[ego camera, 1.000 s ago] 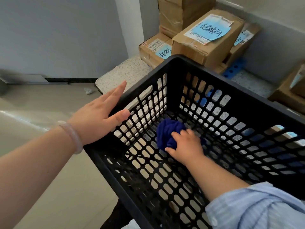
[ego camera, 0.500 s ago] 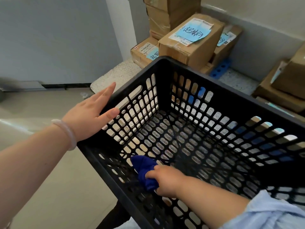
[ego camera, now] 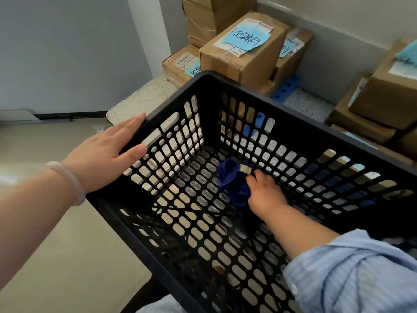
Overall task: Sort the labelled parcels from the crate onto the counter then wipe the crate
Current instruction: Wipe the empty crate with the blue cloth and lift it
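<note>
Crate (ego camera: 248, 102) rim under flat left hand (ego camera: 106, 154), right hand (ego camera: 264, 193) gripping cloth (ego camera: 230, 177) inside

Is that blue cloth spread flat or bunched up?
Bunched up: the blue cloth sits crumpled in the right hand on the crate floor.

Mailroom/storeroom: labelled cardboard parcels (ego camera: 243, 50) stacked on speckled counter (ego camera: 144, 98).

The single head-worn camera looks forward and steeply down into the black crate (ego camera: 293, 123) from just above its near corner (wide-angle, close range), with the labelled parcels (ego camera: 243, 48) beyond its far rim.
</note>
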Demonstrator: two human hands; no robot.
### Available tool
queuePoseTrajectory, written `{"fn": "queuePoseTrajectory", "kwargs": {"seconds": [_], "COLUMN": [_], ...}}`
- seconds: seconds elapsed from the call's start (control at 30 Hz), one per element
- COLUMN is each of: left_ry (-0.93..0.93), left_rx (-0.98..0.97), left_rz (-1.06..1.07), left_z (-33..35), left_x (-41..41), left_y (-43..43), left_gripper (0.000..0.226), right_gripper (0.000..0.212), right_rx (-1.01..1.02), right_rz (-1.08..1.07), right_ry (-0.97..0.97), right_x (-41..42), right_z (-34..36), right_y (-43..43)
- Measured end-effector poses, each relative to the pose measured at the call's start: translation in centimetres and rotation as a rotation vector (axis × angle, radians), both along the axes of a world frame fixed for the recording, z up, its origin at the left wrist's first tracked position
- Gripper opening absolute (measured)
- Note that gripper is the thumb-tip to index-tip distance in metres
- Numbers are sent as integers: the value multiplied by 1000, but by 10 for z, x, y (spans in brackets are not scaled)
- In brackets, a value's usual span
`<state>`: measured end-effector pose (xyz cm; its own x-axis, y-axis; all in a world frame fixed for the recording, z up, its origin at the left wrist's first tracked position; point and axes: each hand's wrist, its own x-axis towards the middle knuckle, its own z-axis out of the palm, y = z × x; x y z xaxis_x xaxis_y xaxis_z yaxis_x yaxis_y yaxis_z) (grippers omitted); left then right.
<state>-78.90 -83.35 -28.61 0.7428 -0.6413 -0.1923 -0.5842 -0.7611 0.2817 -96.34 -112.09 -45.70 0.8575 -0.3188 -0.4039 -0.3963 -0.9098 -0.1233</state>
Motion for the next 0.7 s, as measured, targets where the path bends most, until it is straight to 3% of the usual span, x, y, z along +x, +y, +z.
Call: {"fn": "queuePoseTrajectory", "kwargs": {"seconds": [0.07, 0.2, 0.3, 0.5, 0.6, 0.7], "left_ry": [0, 0, -9, -150, -274, -356], "left_rx": [0, -14, -2, 189, 232, 103], "left_rz": [-3, -11, -18, -37, -119, -436], "left_z": [1, 2, 1, 3, -1, 4], "left_x": [0, 0, 0, -1, -1, -17], "left_y": [0, 2, 3, 0, -3, -32], "left_gripper": [70, 68, 68, 88, 90, 77], "right_gripper": [44, 43, 44, 38, 32, 24], "right_rx": [104, 181, 298, 479, 532, 658], "right_rz": [-69, 13, 114, 302, 138, -238], "right_ry": [0, 107, 275, 587, 553, 361], "right_x": [-9, -36, -50, -59, -59, -52], "right_z": [2, 14, 27, 49, 61, 79], "right_y": [10, 33, 53, 81, 80, 56]}}
